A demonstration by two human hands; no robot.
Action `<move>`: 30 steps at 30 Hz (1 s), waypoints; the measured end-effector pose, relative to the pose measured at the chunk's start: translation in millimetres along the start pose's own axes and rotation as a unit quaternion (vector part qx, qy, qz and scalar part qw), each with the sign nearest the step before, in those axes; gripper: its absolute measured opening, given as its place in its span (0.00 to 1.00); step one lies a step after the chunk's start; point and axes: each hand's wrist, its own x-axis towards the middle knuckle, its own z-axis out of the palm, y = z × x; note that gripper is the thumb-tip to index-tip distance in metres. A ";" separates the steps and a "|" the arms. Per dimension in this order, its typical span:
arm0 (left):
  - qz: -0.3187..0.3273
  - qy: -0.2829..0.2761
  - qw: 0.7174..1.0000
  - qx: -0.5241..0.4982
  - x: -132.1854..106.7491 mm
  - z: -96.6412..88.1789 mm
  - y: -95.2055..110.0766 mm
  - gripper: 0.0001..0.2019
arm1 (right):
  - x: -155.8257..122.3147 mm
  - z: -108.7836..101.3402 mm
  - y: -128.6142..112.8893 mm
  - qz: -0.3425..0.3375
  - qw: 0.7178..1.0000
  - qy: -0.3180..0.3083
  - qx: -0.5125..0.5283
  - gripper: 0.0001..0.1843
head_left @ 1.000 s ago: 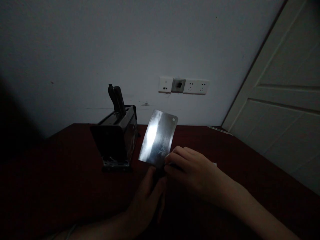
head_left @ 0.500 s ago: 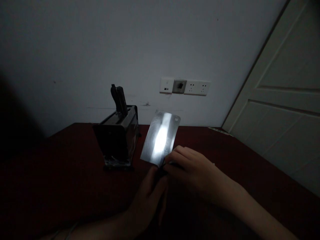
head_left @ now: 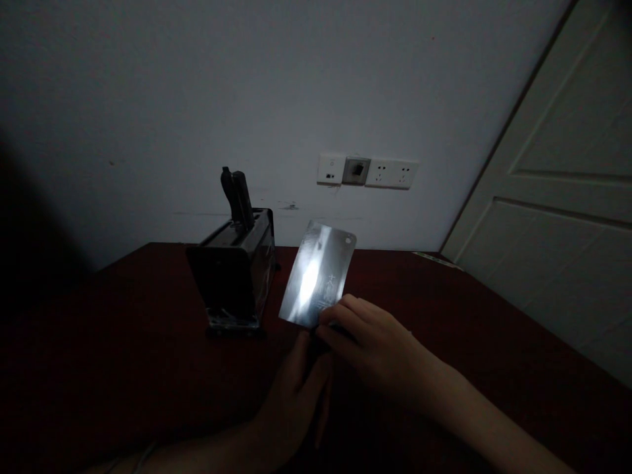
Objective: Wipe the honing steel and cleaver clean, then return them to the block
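Observation:
A shiny steel cleaver with a hole in its far corner is tilted up over the dark red table, its blade catching light. My right hand is closed around the base of the blade where the handle starts. Just below it my left hand wraps the dark handle, which is mostly hidden. To the left of the blade stands a black knife block with dark knife handles sticking out of its top.
A white wall runs behind the table with a row of sockets. A white panelled door is at the right. A thin flat item lies at the table's far right edge. The room is dim.
The cleaver and both hands have shifted only slightly; the bright reflection on the blade has narrowed and printed marks show near its base. Grip unchanged.

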 end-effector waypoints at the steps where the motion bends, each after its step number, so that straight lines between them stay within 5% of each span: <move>1: -0.003 -0.011 1.000 -0.007 0.0 0.3 -0.2 0.16 | -0.1 -0.5 0.1 -0.009 1.000 0.001 -0.004 0.12; 9: -0.062 -0.045 0.997 -0.027 -0.6 -0.8 -1.8 0.19 | 2.7 -19.2 -0.9 0.018 0.999 -0.027 -0.009 0.11; 18: 0.010 -0.008 1.000 0.011 -1.0 0.4 -3.2 0.17 | -0.8 -3.5 -2.9 -0.045 0.997 0.009 -0.056 0.10; 25: -0.072 -0.037 0.996 -0.029 -4.1 2.2 1.8 0.20 | -0.9 -23.6 0.8 0.014 0.998 -0.055 -0.003 0.10; 30: -0.037 0.000 0.999 -0.029 -2.4 2.0 -1.0 0.19 | -0.4 -15.6 1.6 0.029 0.998 -0.056 0.022 0.10</move>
